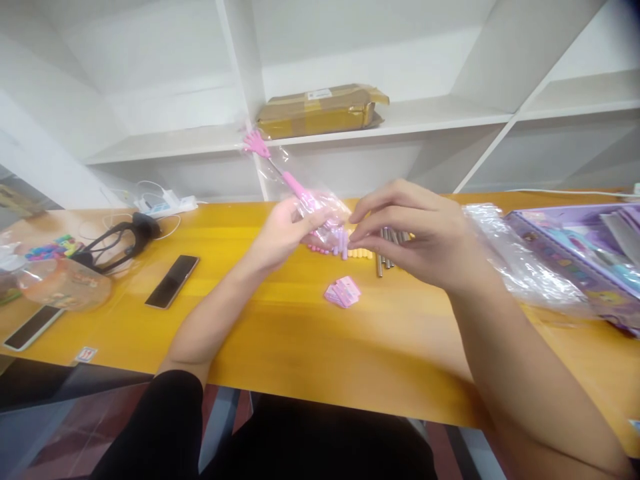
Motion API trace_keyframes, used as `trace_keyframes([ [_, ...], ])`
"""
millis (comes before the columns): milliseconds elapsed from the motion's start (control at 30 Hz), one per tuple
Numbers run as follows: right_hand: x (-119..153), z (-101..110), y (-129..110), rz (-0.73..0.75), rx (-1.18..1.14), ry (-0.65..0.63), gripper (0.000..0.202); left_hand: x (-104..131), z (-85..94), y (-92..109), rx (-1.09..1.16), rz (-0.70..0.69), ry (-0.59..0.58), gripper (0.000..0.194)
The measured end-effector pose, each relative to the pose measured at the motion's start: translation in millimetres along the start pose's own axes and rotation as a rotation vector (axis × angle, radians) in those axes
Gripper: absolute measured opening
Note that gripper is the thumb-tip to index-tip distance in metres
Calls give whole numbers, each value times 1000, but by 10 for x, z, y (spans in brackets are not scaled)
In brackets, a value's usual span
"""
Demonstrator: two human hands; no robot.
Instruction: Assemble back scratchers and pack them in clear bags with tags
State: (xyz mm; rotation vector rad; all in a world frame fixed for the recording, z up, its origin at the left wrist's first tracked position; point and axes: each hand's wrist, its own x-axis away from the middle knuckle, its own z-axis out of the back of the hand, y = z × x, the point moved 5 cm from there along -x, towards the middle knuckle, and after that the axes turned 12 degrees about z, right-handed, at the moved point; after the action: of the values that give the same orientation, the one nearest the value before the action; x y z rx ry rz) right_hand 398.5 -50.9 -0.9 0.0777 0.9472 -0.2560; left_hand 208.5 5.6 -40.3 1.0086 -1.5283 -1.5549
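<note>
A pink back scratcher with a hand-shaped head and a metal rod lies inside a clear plastic bag, tilted up to the left above the table. My left hand is closed around the handle end, through the bag. Close to the bag's near right end, my right hand has its fingertips drawn together in a pinch; whatever is between them is too small to make out. Beneath the hands lie purple sticks, yellow pieces and metal tubes, partly hidden. Pink cards lie in front.
Clear plastic bags and a purple box occupy the right side. Leftward are a phone, another phone, a bottle, a black strapped object and a power strip. A carton sits on the shelf behind.
</note>
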Motion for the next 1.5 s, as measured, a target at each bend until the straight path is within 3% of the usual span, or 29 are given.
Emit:
trace_keyframes([
  [300, 89, -114, 149, -312, -34, -45, 19, -3, -125, -108, -42, 15, -176, 46],
  [400, 99, -124, 181, -339, -62, -26, 18, 8, -148, -100, -27, 26, -241, 52],
  [633, 119, -129, 206, -354, -66, 33, 18, 53, -134, -84, -68, 11, -232, 67],
  [833, 111, -126, 203, -364, -95, 68, 20, 31, -129, -112, -77, 11, -258, 63],
  [1000, 122, -129, 260, -390, -142, 90, 32, 34, -127, -106, -89, 18, -258, 51],
  [1100, 155, -130, 322, -437, -175, 104, 43, 39, -131, -92, -95, 12, -251, 54],
  [1300, 215, -229, 391, -551, -321, -74, 43, 54, -141, -44, -143, -32, -316, 50],
  [1500, 186, -327, 350, -529, -570, -158, 46, 80, -147, -41, -164, -49, -362, 43],
])
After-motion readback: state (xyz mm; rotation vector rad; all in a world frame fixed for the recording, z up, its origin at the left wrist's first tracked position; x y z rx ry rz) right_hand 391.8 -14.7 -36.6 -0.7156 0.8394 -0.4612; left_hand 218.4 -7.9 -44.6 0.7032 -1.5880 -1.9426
